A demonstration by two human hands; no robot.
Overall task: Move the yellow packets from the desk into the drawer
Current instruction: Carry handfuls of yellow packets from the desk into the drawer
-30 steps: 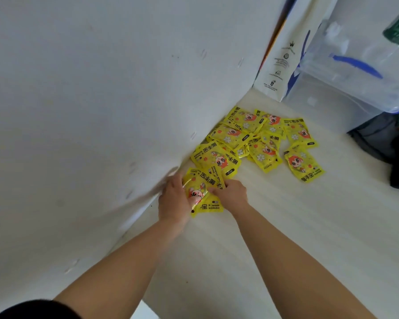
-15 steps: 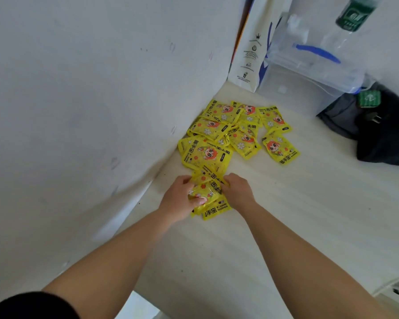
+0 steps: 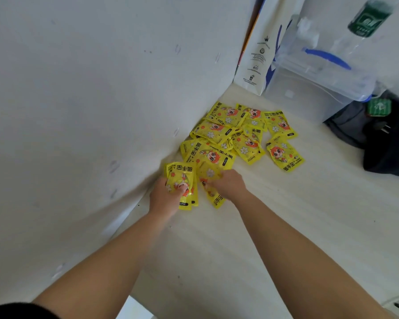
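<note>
- The left hand [image 3: 165, 197] is clamped on a small stack of yellow packets [image 3: 182, 180], thumb pressed on the top one; the edges show at least two, the exact count unclear.
- The right hand [image 3: 228, 185] rests fingers-down on another packet [image 3: 213, 196] lying flat on the table [image 3: 309, 226], just beside the left hand; whether it grips or only presses the packet cannot be told.
- Past the hands, a loose pile [image 3: 230, 137] of roughly nine or ten more packets overlaps against the wall [image 3: 78, 111], with one packet [image 3: 285, 155] lying apart at the right.
- Each packet is a glossy, flat rectangular pouch, yellow with a red-haired cartoon figure, white flowers and black lettering.
- The table is pale, wood-grained and smooth; the wall is matt white with small scuffs.
- At the far end stand one white paper bag [image 3: 255, 54], one clear plastic box [image 3: 320, 65] with a blue handle, one clear bottle [image 3: 366, 19] with a green label, and a black bag [image 3: 382, 139].
</note>
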